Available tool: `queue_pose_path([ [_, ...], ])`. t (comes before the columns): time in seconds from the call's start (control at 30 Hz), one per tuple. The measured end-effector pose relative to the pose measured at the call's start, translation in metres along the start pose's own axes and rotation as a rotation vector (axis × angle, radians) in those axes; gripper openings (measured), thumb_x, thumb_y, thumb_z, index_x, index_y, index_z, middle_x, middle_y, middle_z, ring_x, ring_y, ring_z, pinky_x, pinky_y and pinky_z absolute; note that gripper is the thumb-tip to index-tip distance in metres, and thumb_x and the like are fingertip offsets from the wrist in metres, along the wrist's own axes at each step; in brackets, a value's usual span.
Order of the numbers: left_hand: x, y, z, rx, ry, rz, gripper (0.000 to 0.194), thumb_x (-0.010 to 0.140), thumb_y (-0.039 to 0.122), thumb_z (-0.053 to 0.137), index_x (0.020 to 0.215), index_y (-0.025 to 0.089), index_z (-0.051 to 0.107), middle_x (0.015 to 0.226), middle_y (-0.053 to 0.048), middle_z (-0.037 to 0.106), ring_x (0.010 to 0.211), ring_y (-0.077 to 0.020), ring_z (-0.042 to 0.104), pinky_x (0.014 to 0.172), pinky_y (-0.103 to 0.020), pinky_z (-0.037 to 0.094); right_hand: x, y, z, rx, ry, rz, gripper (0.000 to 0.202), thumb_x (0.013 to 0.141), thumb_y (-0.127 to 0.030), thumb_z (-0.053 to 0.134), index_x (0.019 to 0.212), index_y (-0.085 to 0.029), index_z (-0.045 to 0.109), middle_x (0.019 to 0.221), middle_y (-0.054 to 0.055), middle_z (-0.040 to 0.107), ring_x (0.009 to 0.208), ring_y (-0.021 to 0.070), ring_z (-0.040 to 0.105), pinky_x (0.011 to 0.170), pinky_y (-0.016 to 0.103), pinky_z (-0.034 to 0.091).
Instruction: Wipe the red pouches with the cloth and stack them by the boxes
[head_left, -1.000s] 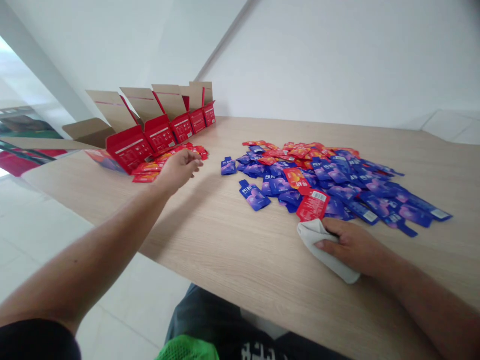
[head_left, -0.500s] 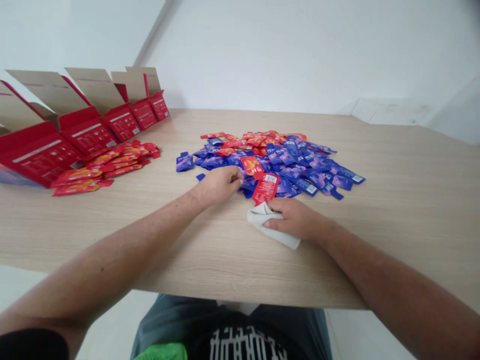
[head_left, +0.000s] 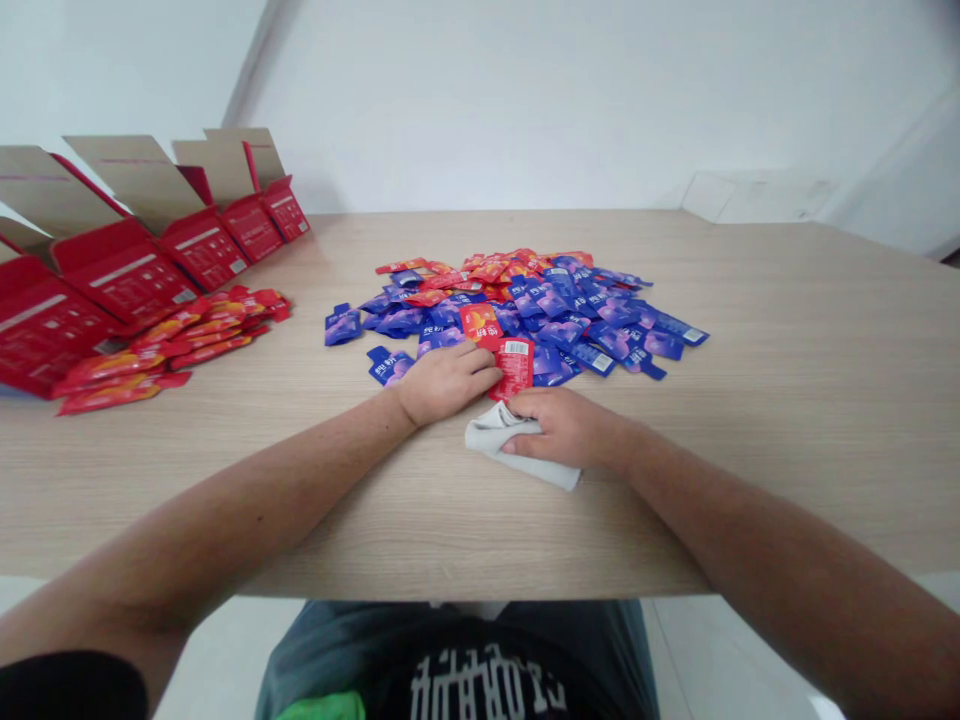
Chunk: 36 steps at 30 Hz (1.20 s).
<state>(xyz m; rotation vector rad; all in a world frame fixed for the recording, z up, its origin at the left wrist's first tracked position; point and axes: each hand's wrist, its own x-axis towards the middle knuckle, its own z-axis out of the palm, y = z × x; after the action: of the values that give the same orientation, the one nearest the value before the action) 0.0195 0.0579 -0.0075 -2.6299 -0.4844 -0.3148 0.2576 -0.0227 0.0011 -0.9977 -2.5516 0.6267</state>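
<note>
My left hand (head_left: 451,382) rests at the near edge of the sachet pile, its fingers closed together at the left edge of a red sachet (head_left: 515,368) that lies with its printed back and barcode up. The thumb is hidden. My right hand (head_left: 559,425) grips a folded white cloth (head_left: 491,435) on the table, fingertips close to that sachet's lower end. Just above lies an orange-red sachet (head_left: 480,322), front side up. Around it spreads a pile of blue-purple sachets (head_left: 564,330), with more red ones (head_left: 517,265) at the back.
Several red cartons (head_left: 124,270) with raised flaps line the table's left side. A heap of red sachets (head_left: 187,335) lies before them. One blue sachet (head_left: 343,325) sits apart, left of the pile. The wooden table (head_left: 787,400) meets a white wall behind.
My left hand has moved right and down onto the red sachet's left edge, uncovering a blue sachet behind it. My right hand keeps the cloth. The whole view has shifted slightly.
</note>
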Motion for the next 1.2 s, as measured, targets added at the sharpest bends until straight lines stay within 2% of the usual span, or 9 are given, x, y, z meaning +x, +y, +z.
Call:
queue_pose_path([
  [0.1, 0.003, 0.0, 0.003, 0.017, 0.015, 0.076, 0.031, 0.106, 0.027, 0.047, 0.126, 0.018, 0.069, 0.117, -0.012, 0.071, 0.103, -0.0245, 0.062, 0.076, -0.035, 0.051, -0.001, -0.001, -0.001, 0.006, 0.001, 0.021, 0.023, 0.092, -0.038, 0.072, 0.088, -0.018, 0.061, 0.087, 0.003, 0.066, 0.078, 0.0179, 0.057, 0.069, 0.028, 0.036],
  [0.27, 0.01, 0.007, -0.001, 0.023, 0.056, 0.083, 0.032, 0.106, 0.027, 0.046, 0.129, 0.019, 0.068, 0.117, -0.012, 0.072, 0.101, -0.0247, 0.063, 0.071, -0.036, 0.05, -0.001, -0.004, -0.001, -0.005, -0.004, 0.036, 0.023, 0.091, -0.038, 0.072, 0.089, -0.018, 0.062, 0.088, 0.004, 0.068, 0.078, 0.018, 0.058, 0.069, 0.028, 0.037],
  [0.43, 0.019, 0.013, -0.003, -0.021, 0.05, 0.156, 0.029, 0.106, 0.027, 0.046, 0.11, 0.019, 0.074, 0.113, -0.011, 0.074, 0.097, -0.0228, 0.063, 0.074, -0.036, 0.05, -0.001, -0.004, -0.003, -0.034, -0.019, 0.027, 0.021, 0.091, -0.036, 0.073, 0.089, -0.017, 0.063, 0.091, 0.006, 0.069, 0.08, 0.0192, 0.059, 0.07, 0.029, 0.038],
  [0.67, 0.02, 0.009, -0.015, -0.057, 0.12, 0.108, 0.029, 0.107, 0.024, 0.044, 0.107, 0.02, 0.073, 0.113, -0.01, 0.074, 0.102, -0.0235, 0.061, 0.083, -0.037, 0.051, -0.007, -0.018, -0.005, 0.03, -0.116, -0.17, 0.024, 0.09, -0.04, 0.075, 0.086, -0.019, 0.064, 0.085, 0.003, 0.064, 0.076, 0.0183, 0.057, 0.069, 0.029, 0.039],
  [0.8, 0.019, 0.008, -0.034, -0.161, 0.211, -0.099, 0.024, 0.105, 0.026, 0.048, 0.103, 0.02, 0.071, 0.102, -0.009, 0.073, 0.097, -0.0229, 0.06, 0.088, -0.038, 0.049, -0.011, -0.038, -0.01, 0.211, -0.2, -0.258, 0.023, 0.089, -0.037, 0.077, 0.084, -0.02, 0.063, 0.085, 0.0, 0.061, 0.075, 0.0156, 0.057, 0.068, 0.026, 0.041],
  [0.93, 0.013, 0.013, -0.052, -0.453, 0.261, -0.47, 0.018, 0.1, 0.031, 0.056, 0.088, 0.019, 0.064, 0.086, -0.006, 0.069, 0.083, -0.0196, 0.062, 0.076, -0.034, 0.049, -0.012, -0.043, -0.015, 0.295, -0.192, -0.23, 0.024, 0.09, -0.038, 0.076, 0.082, -0.021, 0.061, 0.084, -0.001, 0.06, 0.074, 0.0148, 0.055, 0.068, 0.026, 0.041],
  [1.03, 0.004, 0.02, -0.051, -0.846, 0.12, -0.745, 0.023, 0.097, 0.036, 0.058, 0.08, 0.02, 0.057, 0.067, 0.0, 0.063, 0.061, -0.0143, 0.058, 0.058, -0.027, 0.043, -0.011, -0.038, -0.016, 0.259, -0.145, -0.176, 0.027, 0.089, -0.039, 0.076, 0.079, -0.021, 0.058, 0.081, -0.001, 0.059, 0.074, 0.0152, 0.054, 0.069, 0.027, 0.039],
  [1.1, -0.002, 0.025, -0.044, -1.096, 0.011, -0.836, 0.026, 0.096, 0.039, 0.059, 0.079, 0.021, 0.056, 0.061, 0.002, 0.061, 0.054, -0.0126, 0.056, 0.051, -0.025, 0.04, -0.01, -0.033, -0.016, 0.208, -0.119, -0.136, 0.027, 0.09, -0.04, 0.074, 0.08, -0.02, 0.059, 0.083, 0.0, 0.06, 0.076, 0.0165, 0.056, 0.071, 0.029, 0.04],
  [1.2, -0.008, 0.032, -0.033, -1.243, -0.075, -0.911, 0.025, 0.093, 0.038, 0.063, 0.076, 0.021, 0.056, 0.057, 0.004, 0.058, 0.048, -0.0105, 0.051, 0.046, -0.022, 0.036, -0.01, -0.026, -0.017, 0.107, -0.068, -0.065, 0.024, 0.093, -0.041, 0.069, 0.086, -0.02, 0.061, 0.088, 0.003, 0.063, 0.082, 0.019, 0.057, 0.074, 0.031, 0.039],
])
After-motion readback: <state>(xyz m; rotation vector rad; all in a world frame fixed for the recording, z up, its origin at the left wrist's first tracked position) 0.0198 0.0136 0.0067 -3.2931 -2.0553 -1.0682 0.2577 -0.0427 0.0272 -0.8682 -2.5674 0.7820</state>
